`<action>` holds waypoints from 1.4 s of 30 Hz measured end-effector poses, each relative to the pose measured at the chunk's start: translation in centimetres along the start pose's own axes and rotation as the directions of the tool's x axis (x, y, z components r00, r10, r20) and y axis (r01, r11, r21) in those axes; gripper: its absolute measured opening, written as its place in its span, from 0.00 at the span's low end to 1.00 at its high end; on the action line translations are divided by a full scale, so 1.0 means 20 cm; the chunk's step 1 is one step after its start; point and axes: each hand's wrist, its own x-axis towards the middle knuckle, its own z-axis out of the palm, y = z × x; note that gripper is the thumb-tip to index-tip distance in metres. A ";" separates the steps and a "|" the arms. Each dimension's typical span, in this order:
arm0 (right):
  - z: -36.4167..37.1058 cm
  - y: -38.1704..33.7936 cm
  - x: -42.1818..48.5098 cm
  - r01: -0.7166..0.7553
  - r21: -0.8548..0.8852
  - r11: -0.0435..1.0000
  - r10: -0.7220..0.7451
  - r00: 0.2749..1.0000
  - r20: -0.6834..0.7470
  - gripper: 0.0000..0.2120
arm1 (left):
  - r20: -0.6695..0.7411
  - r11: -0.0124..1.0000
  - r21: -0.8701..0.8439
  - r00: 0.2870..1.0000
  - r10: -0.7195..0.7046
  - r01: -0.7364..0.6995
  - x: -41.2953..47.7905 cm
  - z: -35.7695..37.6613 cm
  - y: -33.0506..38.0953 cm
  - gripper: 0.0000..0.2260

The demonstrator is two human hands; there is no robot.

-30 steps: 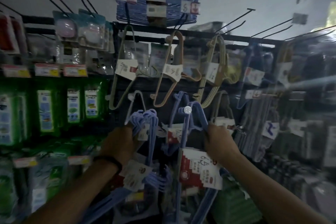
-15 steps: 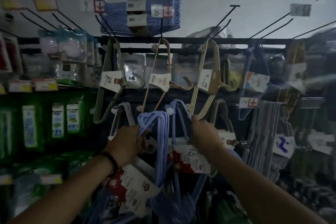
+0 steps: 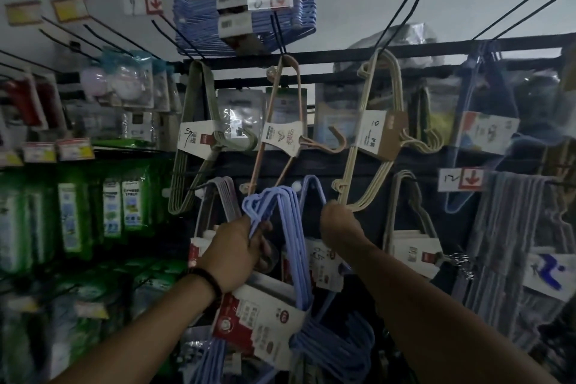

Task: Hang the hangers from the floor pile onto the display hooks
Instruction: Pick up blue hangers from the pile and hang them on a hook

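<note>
My left hand (image 3: 240, 251) grips a bundle of pale blue hangers (image 3: 291, 227) by its upper corner, a red and white card sleeve (image 3: 258, 326) wrapped round the bundle below. My right hand (image 3: 341, 224) is raised beside a second blue bundle (image 3: 313, 188) that hangs on a display hook (image 3: 296, 187); its fingers curl at that bundle's right side, the grip itself hidden. The held bundle sits just left of and below the hook's white tip.
Cream hangers (image 3: 378, 134), peach hangers (image 3: 288, 121) and grey-green hangers (image 3: 199, 121) hang above. A blue stack (image 3: 243, 19) lies on the top rail. Bare black hooks (image 3: 402, 12) jut out at upper right. Green packets (image 3: 103, 209) fill the left shelves.
The held blue bundle has risen toward the hook and closer to the hanging bundle. My view has tilted up and moved nearer the rack; my right hand stayed by the hanging bundle.
</note>
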 end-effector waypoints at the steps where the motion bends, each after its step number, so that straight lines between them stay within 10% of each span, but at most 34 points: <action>1: 0.01 0.00 0.02 0.009 0.001 1.000 -0.009 1.000 0.015 0.15 | 0.003 1.000 -0.027 1.000 -0.015 0.015 0.01 0.01 0.01 0.08; 8: -0.03 0.07 0.07 0.089 -0.025 0.996 -0.082 0.978 0.192 0.17 | -0.015 0.996 -0.033 0.997 -0.078 0.077 0.07 0.09 -0.04 0.08; 12: -0.27 0.08 -0.05 -0.039 0.352 0.935 -0.012 0.990 0.140 0.14 | -0.050 0.997 0.031 0.997 -0.064 0.065 0.12 0.13 -0.09 0.09; 15: -0.39 0.06 -0.30 -0.020 0.712 0.702 -0.026 0.998 0.053 0.20 | -0.117 0.998 0.051 0.993 -0.032 0.038 0.14 0.16 -0.08 0.10; 18: -0.43 -0.02 -0.56 0.184 0.491 0.852 -0.226 0.974 0.027 0.18 | -0.134 0.994 -0.108 0.990 -0.031 0.016 0.14 0.22 -0.05 0.05; 22: -0.37 -0.09 -0.61 0.118 0.097 0.988 -0.112 0.992 -0.062 0.20 | -0.109 0.981 -0.192 0.994 -0.023 0.002 0.14 0.28 0.02 0.09; 27: -0.33 -0.05 -0.57 0.015 0.145 0.989 -0.005 0.998 -0.069 0.14 | -0.009 0.998 0.004 0.998 0.066 -0.066 0.14 0.29 0.04 0.13; 33: -0.26 -0.01 -0.45 -0.048 0.108 0.993 0.056 0.995 -0.078 0.18 | 0.110 0.950 0.179 0.965 0.240 -0.257 -0.03 0.35 -0.10 0.42; 42: -0.12 -0.03 -0.30 -0.016 0.303 0.953 0.064 0.987 -0.151 0.04 | 0.182 0.785 0.518 0.941 0.286 -0.339 -0.04 0.40 -0.21 0.42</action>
